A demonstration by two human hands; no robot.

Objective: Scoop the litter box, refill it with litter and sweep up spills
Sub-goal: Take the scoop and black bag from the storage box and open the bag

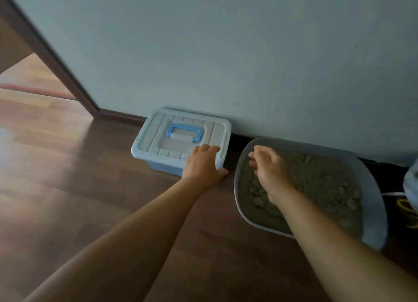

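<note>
Left hand [204, 166] grips the storage box [158, 141] at its near right corner; we judge it heavy, stiff: lift by the handle [185, 128]. Right hand [269, 166] hovers relaxed over the litter box [373, 193].

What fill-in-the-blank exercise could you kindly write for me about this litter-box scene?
1. The left hand grips the storage box by its ____.
2. The right hand is over the litter box, holding ____.
3. The storage box's carrying handle is coloured ____.

Missing words: lid; nothing; blue.
</note>
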